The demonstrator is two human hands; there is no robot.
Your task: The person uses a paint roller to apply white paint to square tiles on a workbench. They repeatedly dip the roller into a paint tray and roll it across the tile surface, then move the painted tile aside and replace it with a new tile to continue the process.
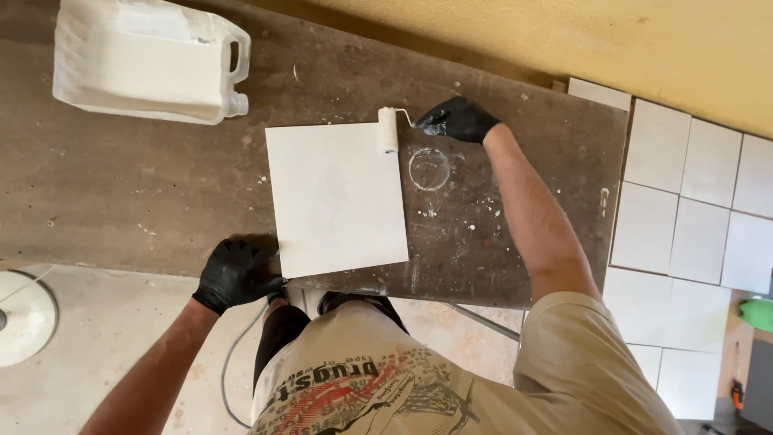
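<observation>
Your right hand (456, 118) grips the mini roller (389, 130) at the tile's (336, 199) far corner | left hand (234, 273) clamps the near edge | coating looks barely begun, most left.

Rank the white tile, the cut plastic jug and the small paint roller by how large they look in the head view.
1. white tile
2. cut plastic jug, nearly as large
3. paint roller

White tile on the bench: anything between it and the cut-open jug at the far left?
Head view: nothing stands there. Between the white tile and the cut-open jug is only bare brown bench top, speckled with small white flecks.
</observation>
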